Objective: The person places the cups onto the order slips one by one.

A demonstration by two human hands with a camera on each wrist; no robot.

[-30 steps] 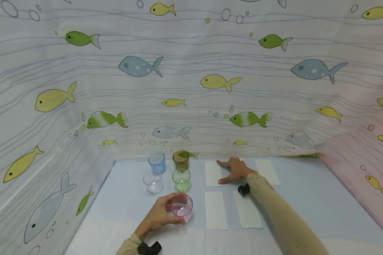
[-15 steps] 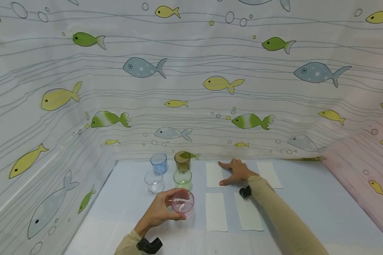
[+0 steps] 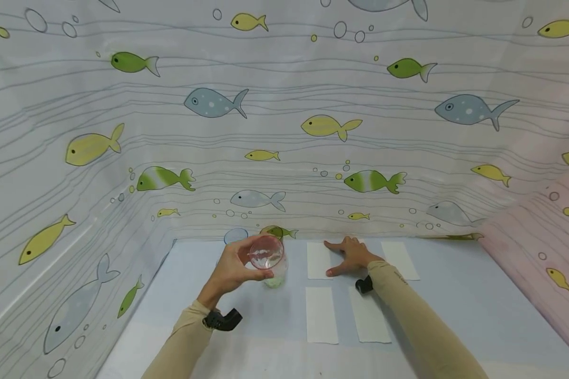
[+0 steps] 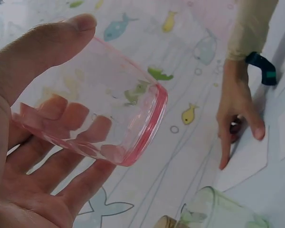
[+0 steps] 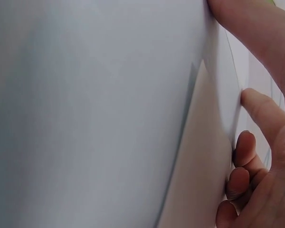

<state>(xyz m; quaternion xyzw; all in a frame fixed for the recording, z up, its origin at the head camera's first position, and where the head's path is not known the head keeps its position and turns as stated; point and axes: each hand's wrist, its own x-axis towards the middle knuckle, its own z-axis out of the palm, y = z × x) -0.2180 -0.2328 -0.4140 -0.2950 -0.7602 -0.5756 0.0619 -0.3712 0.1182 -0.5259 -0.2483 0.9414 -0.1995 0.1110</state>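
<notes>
My left hand holds a pink-tinted clear glass up in the air, thumb on one side and fingers on the other. In the left wrist view the pink glass appears whole, with its thick base turned toward the other glasses. Below and behind it stands a green glass, partly covered. Farther back, the rims of a blue glass and a brown glass show. My right hand rests at the back left white paper strip, thumb and index finger stretched onto it, the other fingers bent.
Two more white paper strips lie nearer, a left one and a right one. Another strip is at the back right, behind my right wrist. A fish-patterned curtain encloses the pale table at the back and sides.
My left hand has lifted the pink glass off the table and carried it away from me, so it now covers part of the other glasses. My right hand has stayed in place.
</notes>
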